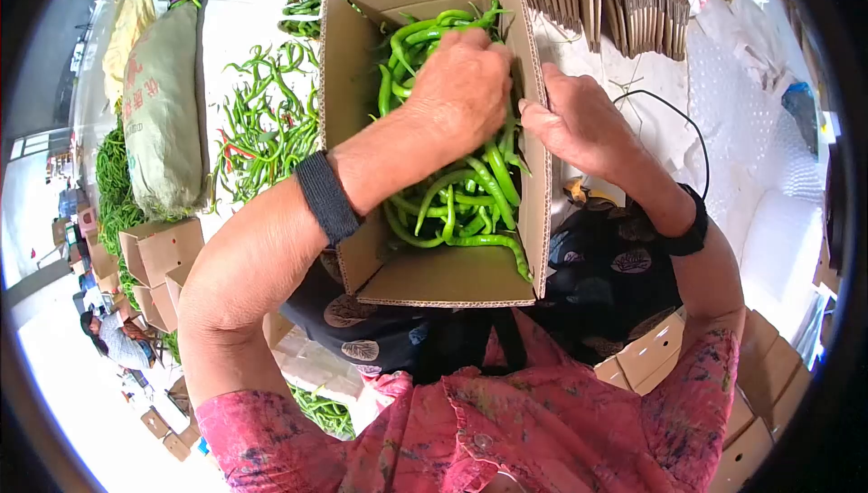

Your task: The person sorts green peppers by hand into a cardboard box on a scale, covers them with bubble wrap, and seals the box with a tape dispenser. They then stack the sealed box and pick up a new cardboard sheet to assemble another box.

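An open cardboard box (pixel 434 289) stands in front of me, holding many long green chili peppers (pixel 475 190). My left hand (pixel 466 77) reaches inside, its fingers curled down around peppers near the far end; the fingertips are hidden beneath the hand. On the box's right wall, my right hand (pixel 574 122) is closed over the edge, thumb toward the inside and the other fingers outside.
Loose green peppers (pixel 267 127) with a few red ones lie left of the box. Beyond them stands a full woven sack (pixel 163 104). Flattened cardboard (pixel 624 0) is stacked at the back right, near a black cable (pixel 692 122). A person (pixel 117 339) sits far left.
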Demonstrator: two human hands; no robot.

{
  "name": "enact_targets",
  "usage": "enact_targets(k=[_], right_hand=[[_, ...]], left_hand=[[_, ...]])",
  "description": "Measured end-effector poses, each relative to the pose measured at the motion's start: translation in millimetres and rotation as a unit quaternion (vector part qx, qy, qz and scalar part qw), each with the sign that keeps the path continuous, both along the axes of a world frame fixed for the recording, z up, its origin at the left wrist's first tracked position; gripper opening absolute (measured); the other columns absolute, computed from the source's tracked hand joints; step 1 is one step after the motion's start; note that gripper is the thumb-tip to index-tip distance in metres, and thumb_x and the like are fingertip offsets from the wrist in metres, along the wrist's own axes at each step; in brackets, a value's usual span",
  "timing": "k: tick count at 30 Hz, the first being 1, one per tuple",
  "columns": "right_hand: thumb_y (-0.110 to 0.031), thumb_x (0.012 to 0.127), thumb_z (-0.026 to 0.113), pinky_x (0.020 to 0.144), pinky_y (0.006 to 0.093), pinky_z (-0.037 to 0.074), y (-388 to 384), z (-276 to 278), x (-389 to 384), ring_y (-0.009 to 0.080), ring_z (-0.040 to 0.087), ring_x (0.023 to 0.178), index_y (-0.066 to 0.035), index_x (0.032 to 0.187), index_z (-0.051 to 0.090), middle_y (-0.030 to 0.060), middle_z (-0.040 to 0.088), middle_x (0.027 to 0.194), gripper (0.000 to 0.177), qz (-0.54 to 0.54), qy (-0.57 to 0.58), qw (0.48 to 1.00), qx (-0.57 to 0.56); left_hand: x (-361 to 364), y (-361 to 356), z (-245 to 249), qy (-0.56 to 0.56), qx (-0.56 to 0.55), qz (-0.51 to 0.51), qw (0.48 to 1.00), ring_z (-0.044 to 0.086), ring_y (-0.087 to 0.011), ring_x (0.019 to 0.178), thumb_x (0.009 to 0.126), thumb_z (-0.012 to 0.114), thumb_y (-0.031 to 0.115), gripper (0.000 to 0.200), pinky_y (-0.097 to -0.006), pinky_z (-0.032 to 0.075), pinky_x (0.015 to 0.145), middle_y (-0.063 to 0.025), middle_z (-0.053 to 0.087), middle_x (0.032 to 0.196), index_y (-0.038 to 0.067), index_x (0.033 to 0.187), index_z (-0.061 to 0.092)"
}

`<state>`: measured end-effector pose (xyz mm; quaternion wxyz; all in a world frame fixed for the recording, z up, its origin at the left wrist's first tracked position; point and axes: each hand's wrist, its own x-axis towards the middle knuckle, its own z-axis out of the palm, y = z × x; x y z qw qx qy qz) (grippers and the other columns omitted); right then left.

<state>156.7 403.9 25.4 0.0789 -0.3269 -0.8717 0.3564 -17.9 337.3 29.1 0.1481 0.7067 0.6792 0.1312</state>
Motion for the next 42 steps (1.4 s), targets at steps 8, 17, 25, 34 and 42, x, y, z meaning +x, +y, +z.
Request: enact_targets(k=[8, 17, 25, 34, 42], right_hand=[[-0.034, 0.087, 0.067, 0.066, 0.0517, 0.052, 9, 18, 6, 0.0482, 0.063, 0.070, 0.005, 0.085, 0.057, 0.0279, 0.062, 0.069, 0.041, 0.001, -0.026, 0.997, 0.078], [-0.007, 0.077, 0.070, 0.087, 0.0408, 0.044, 35, 19, -42, 0.0255, 0.056, 0.099, -0.004, 0.091, 0.065, 0.0073, 0.061, 0.097, 0.015, 0.125, 0.138, 0.866, 0.464], [-0.019, 0.077, 0.066, 0.083, 0.0340, 0.038, 34, 10, -81, 0.0208, 0.060, 0.092, -0.014, 0.092, 0.075, 0.0011, 0.068, 0.084, 0.018, 0.236, -0.120, 0.765, 0.587], [-0.012, 0.075, 0.061, 0.076, 0.0366, 0.044, 9, 6, -79, 0.0217, 0.056, 0.080, -0.002, 0.099, 0.057, 0.0073, 0.056, 0.085, 0.026, 0.138, -0.092, 0.845, 0.509], [-0.009, 0.084, 0.051, 0.085, 0.0391, 0.047, 19, -14, -92, 0.0282, 0.058, 0.102, -0.002, 0.107, 0.060, 0.0111, 0.059, 0.104, 0.025, 0.263, -0.232, 0.862, 0.365]], left_hand=[[-5, 15, 3, 0.133, -0.195, -0.048, 0.971, 0.057, -0.0397, 0.118, 0.082, 0.061, 0.013, 0.027, -0.0483, 0.050, 0.096, -0.0173, 0.061, 0.125, 0.005, 0.107, 0.068], [-107, 55, -38, 0.068, -0.266, 0.250, 0.929, 0.066, -0.0374, 0.104, 0.081, 0.066, 0.021, 0.035, -0.0434, 0.054, 0.092, -0.0226, 0.069, 0.108, -0.002, 0.107, 0.070], [-96, 26, -5, 0.097, -0.099, 0.265, 0.954, 0.067, -0.0394, 0.100, 0.078, 0.069, 0.017, 0.040, -0.0456, 0.054, 0.088, -0.0273, 0.069, 0.098, -0.003, 0.110, 0.057], [-89, -12, 24, 0.006, -0.060, 0.191, 0.980, 0.071, -0.0331, 0.074, 0.077, 0.078, 0.009, 0.063, -0.0418, 0.058, 0.057, -0.0215, 0.067, 0.080, 0.001, 0.127, 0.040], [-85, -4, -2, 0.221, -0.173, 0.089, 0.956, 0.069, -0.0404, 0.089, 0.085, 0.063, 0.014, 0.018, -0.0472, 0.057, 0.080, -0.0220, 0.070, 0.093, -0.002, 0.092, 0.069]])
